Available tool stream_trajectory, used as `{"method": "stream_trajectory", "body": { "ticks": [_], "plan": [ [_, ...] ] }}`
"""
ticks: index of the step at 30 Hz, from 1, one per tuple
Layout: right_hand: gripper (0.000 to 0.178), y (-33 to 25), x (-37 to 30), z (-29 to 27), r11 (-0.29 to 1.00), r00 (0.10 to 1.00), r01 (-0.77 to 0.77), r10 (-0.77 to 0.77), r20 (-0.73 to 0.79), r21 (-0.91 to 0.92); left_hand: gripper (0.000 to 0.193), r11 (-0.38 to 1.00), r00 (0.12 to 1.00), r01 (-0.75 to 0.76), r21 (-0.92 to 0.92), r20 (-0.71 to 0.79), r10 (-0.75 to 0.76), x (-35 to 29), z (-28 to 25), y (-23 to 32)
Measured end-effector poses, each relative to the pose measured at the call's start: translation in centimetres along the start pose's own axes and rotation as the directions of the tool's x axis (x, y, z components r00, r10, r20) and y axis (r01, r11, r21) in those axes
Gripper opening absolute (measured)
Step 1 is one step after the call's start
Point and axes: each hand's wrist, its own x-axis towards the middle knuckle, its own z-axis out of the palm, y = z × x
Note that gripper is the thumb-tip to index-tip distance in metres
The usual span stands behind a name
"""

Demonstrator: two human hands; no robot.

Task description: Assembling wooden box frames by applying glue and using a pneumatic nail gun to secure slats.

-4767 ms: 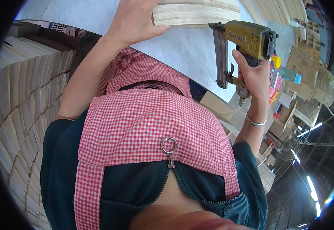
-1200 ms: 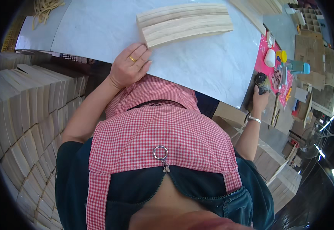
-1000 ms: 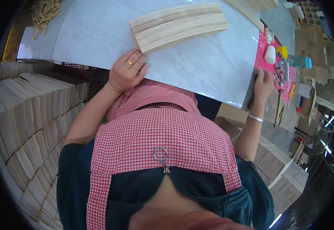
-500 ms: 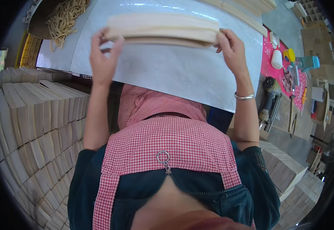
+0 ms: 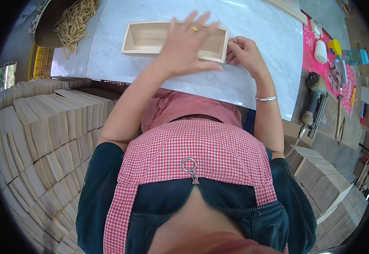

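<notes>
A long, shallow wooden box (image 5: 147,38) lies on the white table (image 5: 108,70), its open side up and its inside bare where I can see it. Across its right half reaches my left hand (image 5: 188,46), fingers spread and slightly blurred, hiding part of the box. Whether this hand touches the wood I cannot tell. At the box's right end rests my right hand (image 5: 244,55) with curled fingers close to the end wall. Its fingertips are partly hidden, so a grip on anything does not show.
Rubber bands (image 5: 76,25) fill a container at the far left. Stacked wooden pieces (image 5: 36,131) rise at my left, and more wooden stacks (image 5: 320,178) stand at my right. Right of the table are a white bottle (image 5: 320,52), a yellow-lidded jar (image 5: 334,46) and an air tool (image 5: 309,106).
The box has come down onto the table and now shows its open side. My left hand has let go of its left end and swung right over it.
</notes>
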Motion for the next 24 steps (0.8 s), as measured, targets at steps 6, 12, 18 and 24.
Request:
{"method": "stream_trajectory", "body": {
  "ticks": [6,12,18,24],
  "plan": [
    [0.017,0.8,1.6,-0.3,0.999,0.998,-0.047,0.047,0.043,-0.003,0.084,0.996,0.996,0.042,-0.079,0.080,-0.036,0.2,1.6,1.2],
    [0.012,3.1,3.3,0.8,0.969,0.939,0.246,-0.230,-0.256,0.033,0.082,0.998,0.992,-0.025,0.055,0.121,0.019,0.4,1.7,1.4],
    [0.009,3.7,1.5,2.0,0.958,0.946,0.252,-0.214,-0.243,0.134,0.081,0.997,0.991,-0.006,0.077,0.133,-0.004,0.6,1.8,1.1],
    [0.010,1.9,-2.1,2.2,0.970,0.980,0.124,-0.087,-0.180,0.208,0.089,1.000,0.961,-0.008,0.026,0.275,0.000,1.2,0.3,1.8]
  ]
}}
